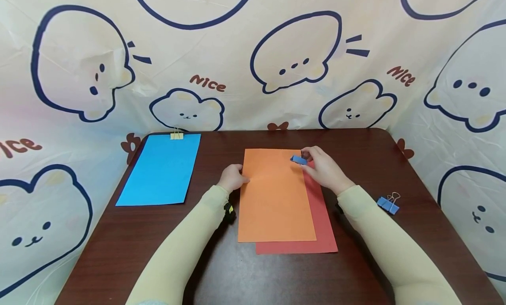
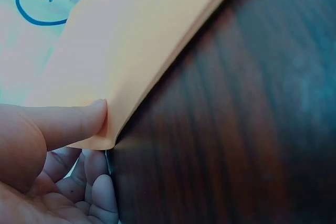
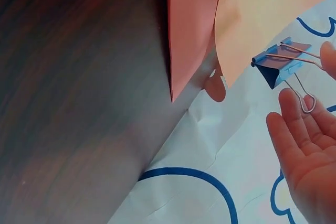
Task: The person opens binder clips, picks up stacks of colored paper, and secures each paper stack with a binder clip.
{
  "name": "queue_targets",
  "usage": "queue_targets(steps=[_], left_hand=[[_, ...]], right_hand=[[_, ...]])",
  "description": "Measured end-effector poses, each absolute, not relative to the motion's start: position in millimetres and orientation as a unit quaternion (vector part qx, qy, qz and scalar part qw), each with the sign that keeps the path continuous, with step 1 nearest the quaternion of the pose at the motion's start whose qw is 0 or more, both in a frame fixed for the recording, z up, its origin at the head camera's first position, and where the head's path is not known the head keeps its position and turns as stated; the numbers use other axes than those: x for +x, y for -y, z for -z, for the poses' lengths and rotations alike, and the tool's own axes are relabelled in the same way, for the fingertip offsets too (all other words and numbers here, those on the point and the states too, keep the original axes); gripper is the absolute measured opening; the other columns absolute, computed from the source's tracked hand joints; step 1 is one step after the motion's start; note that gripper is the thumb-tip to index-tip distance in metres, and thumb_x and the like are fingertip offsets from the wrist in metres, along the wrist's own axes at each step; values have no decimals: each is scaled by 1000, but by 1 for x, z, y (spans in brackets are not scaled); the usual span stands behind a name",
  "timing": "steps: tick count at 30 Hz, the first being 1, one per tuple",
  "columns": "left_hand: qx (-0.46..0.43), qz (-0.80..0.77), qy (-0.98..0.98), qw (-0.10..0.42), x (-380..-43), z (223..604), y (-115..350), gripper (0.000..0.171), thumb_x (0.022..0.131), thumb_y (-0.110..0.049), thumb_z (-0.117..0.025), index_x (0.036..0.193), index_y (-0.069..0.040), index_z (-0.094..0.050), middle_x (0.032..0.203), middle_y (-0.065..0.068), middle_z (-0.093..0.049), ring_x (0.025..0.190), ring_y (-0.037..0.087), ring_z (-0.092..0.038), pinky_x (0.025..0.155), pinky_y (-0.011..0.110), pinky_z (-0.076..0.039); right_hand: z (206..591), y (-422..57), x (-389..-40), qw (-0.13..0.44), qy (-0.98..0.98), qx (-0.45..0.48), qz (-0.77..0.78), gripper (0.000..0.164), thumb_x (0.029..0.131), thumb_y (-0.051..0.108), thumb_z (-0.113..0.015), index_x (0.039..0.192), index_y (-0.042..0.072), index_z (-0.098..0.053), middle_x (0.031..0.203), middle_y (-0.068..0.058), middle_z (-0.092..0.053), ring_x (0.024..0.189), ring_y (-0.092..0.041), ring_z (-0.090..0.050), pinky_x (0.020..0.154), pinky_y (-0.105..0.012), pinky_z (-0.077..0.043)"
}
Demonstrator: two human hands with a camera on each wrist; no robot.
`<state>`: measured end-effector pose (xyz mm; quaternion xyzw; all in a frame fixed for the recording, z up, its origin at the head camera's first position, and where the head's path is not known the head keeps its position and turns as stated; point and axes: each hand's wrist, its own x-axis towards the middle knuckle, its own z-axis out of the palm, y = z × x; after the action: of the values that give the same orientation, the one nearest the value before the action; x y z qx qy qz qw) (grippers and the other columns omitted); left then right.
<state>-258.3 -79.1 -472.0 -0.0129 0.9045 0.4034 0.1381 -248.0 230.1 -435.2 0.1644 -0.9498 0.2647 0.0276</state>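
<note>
Orange paper (image 1: 276, 204) lies on the table over red paper (image 1: 326, 235), which sticks out at its right and bottom sides. My left hand (image 1: 232, 177) pinches the orange paper's left edge; in the left wrist view the thumb (image 2: 79, 121) is on top, with fingers below. Near the top right corner, my right hand (image 1: 326, 169) holds a blue binder clip (image 1: 298, 159) by its wire handles. In the right wrist view the clip (image 3: 286, 66) is apart from the paper, a handle between thumb and fingers.
At the left lies blue paper (image 1: 160, 171) with a yellow binder clip (image 1: 176, 135) on its top edge. Another blue binder clip (image 1: 388, 203) rests on the brown table (image 1: 221, 278), beside my right forearm. A patterned cloth (image 1: 237, 50) hangs behind the table.
</note>
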Motion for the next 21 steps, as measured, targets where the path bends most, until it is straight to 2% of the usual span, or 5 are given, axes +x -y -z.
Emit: queue_targets(steps=[8, 17, 21], left_hand=[[-8, -393, -910, 133, -257, 470, 80, 58, 94, -11, -76, 145, 3, -54, 140, 21, -62, 121, 34, -65, 100, 45, -55], [-9, -389, -912, 129, -259, 472, 80, 58, 93, -11, -76, 145, 3, -55, 140, 20, -63, 122, 33, -64, 101, 44, -55], [-8, -391, -911, 130, -259, 472, 80, 58, 93, -10, -76, 146, 3, -53, 141, 21, -62, 123, 34, -64, 102, 45, -55]], right_hand=[[436, -223, -255, 34, 948, 173, -267, 53, 96, 18, -74, 140, 3, -49, 130, -14, -56, 113, -29, -61, 102, -47, -55], [435, -215, -264, 57, 945, 208, -246, 49, 96, 20, -75, 136, 1, -54, 120, -14, -59, 107, -32, -62, 95, -46, -57], [435, -211, -268, 61, 943, 215, -248, 49, 96, 19, -75, 136, 1, -55, 121, -14, -60, 106, -31, -64, 96, -45, -57]])
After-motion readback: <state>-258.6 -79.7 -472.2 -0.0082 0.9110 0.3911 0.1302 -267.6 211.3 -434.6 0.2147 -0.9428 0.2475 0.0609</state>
